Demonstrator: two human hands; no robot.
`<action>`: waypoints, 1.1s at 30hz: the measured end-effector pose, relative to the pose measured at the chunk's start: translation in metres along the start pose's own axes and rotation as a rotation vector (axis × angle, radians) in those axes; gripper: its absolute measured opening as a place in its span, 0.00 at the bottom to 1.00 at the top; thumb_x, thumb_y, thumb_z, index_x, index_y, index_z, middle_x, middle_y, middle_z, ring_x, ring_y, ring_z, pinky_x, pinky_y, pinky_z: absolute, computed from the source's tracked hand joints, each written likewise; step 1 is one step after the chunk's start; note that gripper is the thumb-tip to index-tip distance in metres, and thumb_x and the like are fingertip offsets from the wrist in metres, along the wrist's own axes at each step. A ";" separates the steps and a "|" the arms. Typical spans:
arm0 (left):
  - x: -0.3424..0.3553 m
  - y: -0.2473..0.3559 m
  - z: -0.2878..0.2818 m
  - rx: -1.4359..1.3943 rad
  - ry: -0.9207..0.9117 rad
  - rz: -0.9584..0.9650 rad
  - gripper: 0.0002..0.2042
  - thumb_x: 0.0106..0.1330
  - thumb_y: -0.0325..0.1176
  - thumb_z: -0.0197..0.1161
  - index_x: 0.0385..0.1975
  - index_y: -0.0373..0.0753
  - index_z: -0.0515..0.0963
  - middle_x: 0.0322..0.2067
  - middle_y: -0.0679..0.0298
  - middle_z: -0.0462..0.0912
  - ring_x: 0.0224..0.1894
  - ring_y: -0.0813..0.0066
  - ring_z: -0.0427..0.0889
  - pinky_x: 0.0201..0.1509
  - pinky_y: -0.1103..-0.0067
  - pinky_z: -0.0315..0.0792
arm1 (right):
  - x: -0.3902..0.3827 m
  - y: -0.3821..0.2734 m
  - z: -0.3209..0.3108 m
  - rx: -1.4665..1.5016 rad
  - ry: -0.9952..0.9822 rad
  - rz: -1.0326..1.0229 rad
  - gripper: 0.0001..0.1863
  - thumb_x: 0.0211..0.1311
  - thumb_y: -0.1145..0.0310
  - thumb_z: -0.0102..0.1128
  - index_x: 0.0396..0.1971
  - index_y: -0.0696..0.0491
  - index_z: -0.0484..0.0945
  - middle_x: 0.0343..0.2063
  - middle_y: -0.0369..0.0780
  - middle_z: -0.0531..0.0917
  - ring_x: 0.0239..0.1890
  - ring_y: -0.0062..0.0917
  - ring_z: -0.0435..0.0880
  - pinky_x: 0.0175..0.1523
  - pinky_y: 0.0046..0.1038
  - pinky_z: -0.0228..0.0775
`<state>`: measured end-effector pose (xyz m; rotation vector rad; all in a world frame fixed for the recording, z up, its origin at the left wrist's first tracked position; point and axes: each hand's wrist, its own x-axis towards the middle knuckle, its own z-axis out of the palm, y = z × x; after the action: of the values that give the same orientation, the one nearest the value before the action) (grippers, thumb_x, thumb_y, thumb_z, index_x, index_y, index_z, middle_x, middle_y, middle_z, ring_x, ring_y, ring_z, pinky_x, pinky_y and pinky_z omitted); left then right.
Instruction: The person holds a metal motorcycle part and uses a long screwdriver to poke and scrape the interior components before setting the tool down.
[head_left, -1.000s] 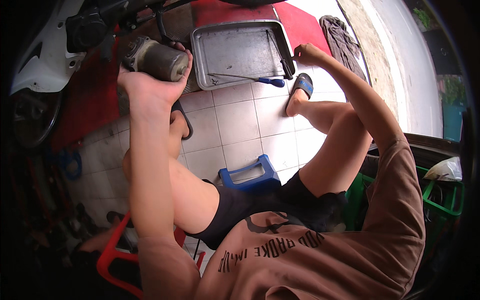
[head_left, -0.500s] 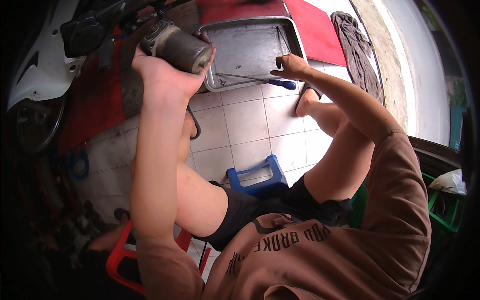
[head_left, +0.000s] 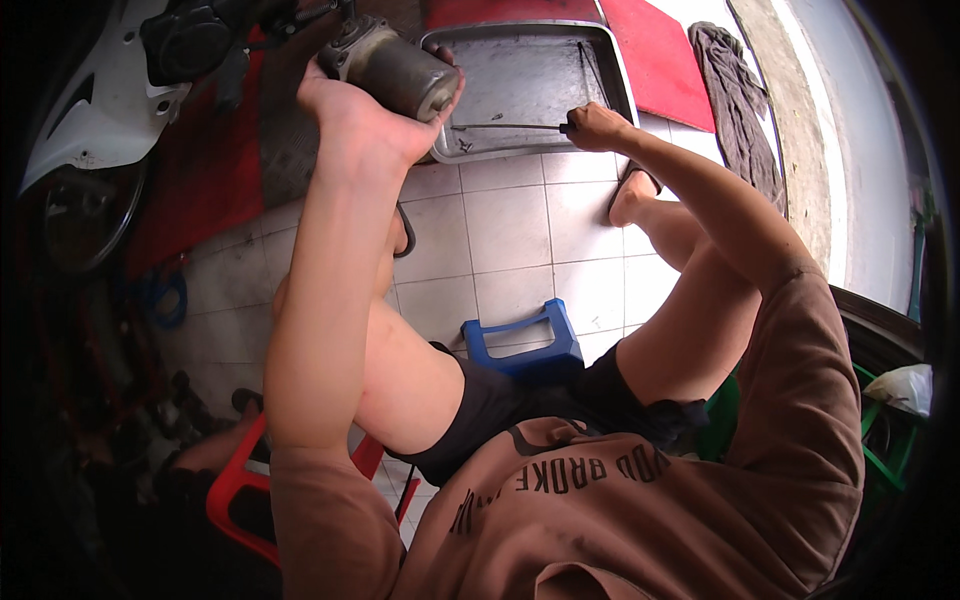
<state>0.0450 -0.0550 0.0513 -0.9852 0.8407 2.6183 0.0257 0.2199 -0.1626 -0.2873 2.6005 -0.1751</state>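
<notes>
White floor tiles (head_left: 510,230) form the work surface; you sit low over them, knees apart, with a small blue stool (head_left: 525,340) between your legs at 6 o'clock of the tiled area.

1. Left hand (head_left: 365,115): it is at 11 o'clock, raised ahead of you. Your fingers are clenched around a dirty cylindrical motor unit, likely a starter motor (head_left: 395,70). The palm is under the body and the thumb is on the end cap side, which supports the weight and keeps the cylinder level and close to your eyes for inspection.

2. Right hand (head_left: 595,125): it is at 1 o'clock, arm extended. Your fingers are closed on the handle of a thin-shafted screwdriver (head_left: 505,127). The shaft points toward 9 o'clock and lies across the near rim of the metal tray (head_left: 610,70); whether the tip touches the tray floor cannot be told.

3. Metal tray: it sits on the floor at 12 o'clock, just beyond the motor unit, within reach of both hands, so loose parts and tools stay contained. A second thin rod lies along its right wall.

4. Surroundings: a red mat (head_left: 665,60) lies beside the tray at 1 o'clock, with a grey rag (head_left: 740,100) beyond it. A white scooter body panel (head_left: 95,110) stands at 10 o'clock. A red plastic chair (head_left: 240,490) is at 7 o'clock.
</notes>
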 end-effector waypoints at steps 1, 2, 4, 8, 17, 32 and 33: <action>-0.001 0.000 0.001 0.006 -0.009 0.000 0.29 0.68 0.56 0.35 0.51 0.35 0.68 0.41 0.50 0.75 0.42 0.54 0.77 0.52 0.57 0.71 | 0.000 0.000 -0.004 0.061 0.037 0.030 0.22 0.60 0.52 0.52 0.35 0.58 0.81 0.35 0.54 0.83 0.41 0.48 0.82 0.48 0.42 0.75; -0.001 -0.001 0.002 0.013 -0.019 -0.002 0.29 0.68 0.56 0.35 0.51 0.35 0.68 0.41 0.50 0.75 0.42 0.54 0.77 0.52 0.57 0.71 | -0.002 -0.001 -0.010 0.049 0.040 0.036 0.22 0.60 0.52 0.51 0.34 0.57 0.82 0.36 0.53 0.83 0.41 0.48 0.82 0.48 0.42 0.75; 0.004 0.003 -0.004 0.034 -0.033 0.000 0.29 0.68 0.56 0.35 0.51 0.35 0.68 0.41 0.50 0.75 0.42 0.54 0.77 0.52 0.56 0.71 | -0.004 -0.012 -0.029 -0.005 0.035 0.050 0.23 0.58 0.48 0.53 0.34 0.55 0.83 0.36 0.50 0.84 0.41 0.45 0.83 0.48 0.41 0.75; 0.010 0.003 -0.006 0.044 -0.058 0.005 0.29 0.68 0.56 0.35 0.52 0.36 0.68 0.41 0.50 0.75 0.42 0.54 0.77 0.52 0.56 0.71 | -0.011 -0.020 -0.045 -0.017 0.077 0.090 0.28 0.53 0.40 0.57 0.37 0.52 0.84 0.35 0.47 0.85 0.41 0.42 0.84 0.48 0.38 0.76; 0.012 0.004 -0.010 0.050 -0.089 -0.006 0.29 0.68 0.56 0.35 0.53 0.37 0.67 0.43 0.50 0.74 0.42 0.54 0.77 0.52 0.56 0.71 | -0.017 -0.013 -0.060 -0.068 0.064 0.184 0.24 0.51 0.47 0.57 0.36 0.51 0.85 0.37 0.46 0.85 0.42 0.40 0.85 0.48 0.36 0.77; 0.006 -0.002 -0.004 0.037 -0.055 -0.002 0.28 0.68 0.56 0.36 0.54 0.38 0.66 0.46 0.49 0.73 0.43 0.53 0.76 0.51 0.56 0.71 | -0.015 -0.005 -0.047 -0.064 0.056 0.185 0.24 0.51 0.46 0.59 0.36 0.51 0.83 0.34 0.47 0.85 0.40 0.42 0.85 0.46 0.38 0.77; 0.007 -0.003 -0.004 0.036 -0.055 -0.001 0.28 0.68 0.56 0.36 0.54 0.38 0.66 0.46 0.49 0.72 0.43 0.53 0.76 0.51 0.56 0.71 | -0.015 -0.005 -0.047 -0.063 0.060 0.177 0.24 0.51 0.46 0.59 0.36 0.51 0.83 0.34 0.47 0.85 0.40 0.42 0.85 0.46 0.38 0.77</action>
<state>0.0433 -0.0555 0.0431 -0.8991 0.8709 2.6076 0.0150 0.2217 -0.1142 -0.0733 2.6781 -0.0407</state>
